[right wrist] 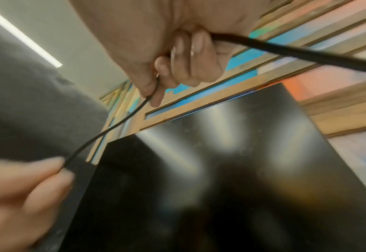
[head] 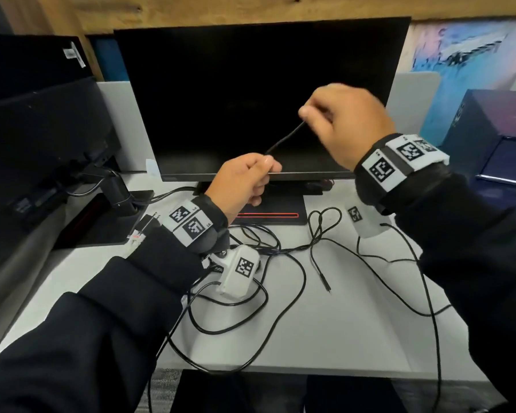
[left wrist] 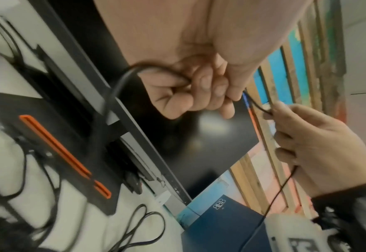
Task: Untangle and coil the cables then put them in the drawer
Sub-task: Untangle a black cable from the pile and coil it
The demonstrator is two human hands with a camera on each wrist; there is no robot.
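Note:
A thin black cable (head: 285, 140) runs taut between my two hands, raised in front of the dark monitor. My left hand (head: 251, 177) pinches its lower end between thumb and fingers, and the left wrist view shows the cable (left wrist: 121, 81) looping out of that fist. My right hand (head: 337, 114), higher and to the right, grips the upper part, with the cable (right wrist: 113, 127) leaving its curled fingers (right wrist: 186, 56) in the right wrist view. More black cable (head: 268, 296) lies in tangled loops on the white desk (head: 340, 338), one plug end (head: 325, 283) free. No drawer is in view.
A large black monitor (head: 259, 93) stands right behind my hands on a base with a red strip (head: 268, 215). A second monitor on an arm (head: 42, 138) is at the left. A dark blue box (head: 498, 135) sits at the right. A white plug (head: 145, 226) lies by my left sleeve.

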